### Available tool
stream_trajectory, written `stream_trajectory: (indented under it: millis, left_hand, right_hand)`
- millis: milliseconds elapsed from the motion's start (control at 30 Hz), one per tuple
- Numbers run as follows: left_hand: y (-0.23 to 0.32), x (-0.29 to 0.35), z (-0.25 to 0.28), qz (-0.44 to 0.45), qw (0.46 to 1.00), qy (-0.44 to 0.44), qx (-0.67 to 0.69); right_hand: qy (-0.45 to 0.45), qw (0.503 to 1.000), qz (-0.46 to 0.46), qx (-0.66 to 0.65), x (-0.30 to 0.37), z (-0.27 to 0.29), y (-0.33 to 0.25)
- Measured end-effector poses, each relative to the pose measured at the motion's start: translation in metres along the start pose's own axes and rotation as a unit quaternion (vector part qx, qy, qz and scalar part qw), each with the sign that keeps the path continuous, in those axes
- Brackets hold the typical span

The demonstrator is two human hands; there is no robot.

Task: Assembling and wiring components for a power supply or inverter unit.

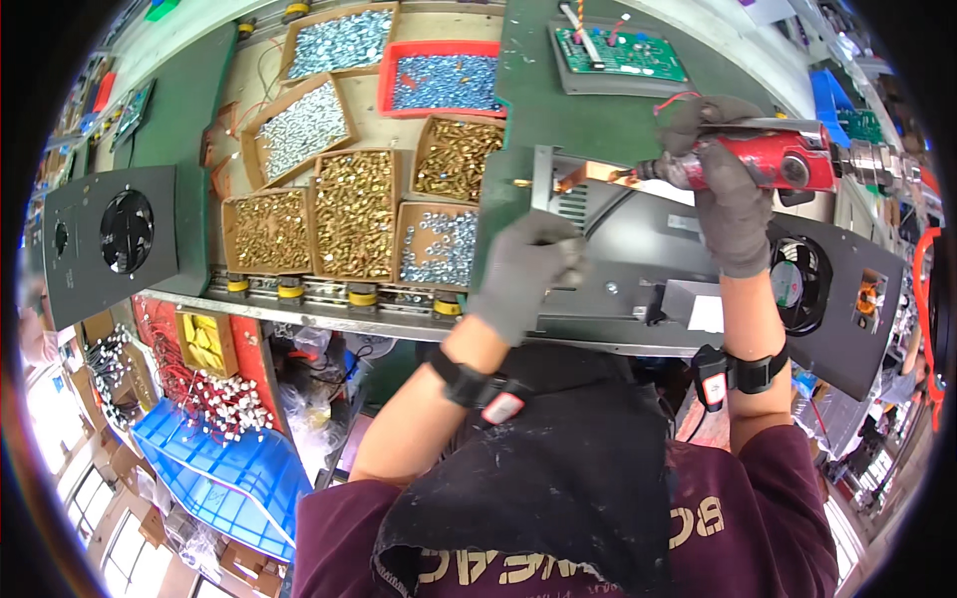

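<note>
My right hand (733, 204), in a grey glove, is wrapped round a red air screwdriver (763, 161). The tool lies level, its tip pointing left at a copper strip (593, 175) on the upper edge of a grey metal chassis (648, 249). A brass-coloured screw (522, 182) shows at the strip's left, by an upright metal flange (543, 177). Over the chassis's left end is my left hand (528, 269), also gloved, its fingers curled together. What they hold, if anything, is too small to make out.
Left of the chassis stand cardboard trays of brass screws (354, 214), a tray of silver nuts (436, 244) and a red tray (444, 45) of small metal parts. A green circuit board (623, 52) lies behind. Black fans (800, 284) sit in panels at either side. A blue crate (219, 473) stands lower left.
</note>
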State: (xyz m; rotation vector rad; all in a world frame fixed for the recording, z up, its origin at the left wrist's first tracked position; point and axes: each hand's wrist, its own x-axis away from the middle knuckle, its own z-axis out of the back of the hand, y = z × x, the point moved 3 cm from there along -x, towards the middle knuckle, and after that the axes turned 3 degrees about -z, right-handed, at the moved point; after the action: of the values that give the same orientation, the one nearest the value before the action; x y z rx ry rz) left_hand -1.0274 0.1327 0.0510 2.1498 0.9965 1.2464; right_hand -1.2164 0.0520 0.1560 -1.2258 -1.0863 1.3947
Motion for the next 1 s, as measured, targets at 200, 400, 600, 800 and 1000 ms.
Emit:
stream_trajectory:
  millis: [200,400,600,800,1000]
  left_hand:
    - [-0.027,-0.062,-0.067,0.024,0.943,0.188,0.273]
    - [-0.024,-0.068,-0.071,-0.016,0.885,0.204,0.418]
    - [-0.022,-0.051,-0.068,-0.080,0.860,0.176,0.473]
    - [-0.019,-0.048,-0.063,-0.095,0.874,0.151,0.453]
    - [-0.017,-0.046,-0.060,-0.099,0.871,0.150,0.457]
  right_hand:
    - [-0.044,0.993,-0.035,-0.103,0.002,0.004,0.007]
    - [-0.155,0.967,-0.092,-0.183,-0.002,-0.002,0.016]
    - [-0.269,0.953,-0.054,-0.131,-0.015,-0.013,0.013]
    - [-0.239,0.959,0.109,-0.106,-0.019,-0.032,0.002]
    - [-0.207,0.969,0.092,-0.096,-0.017,-0.035,-0.002]
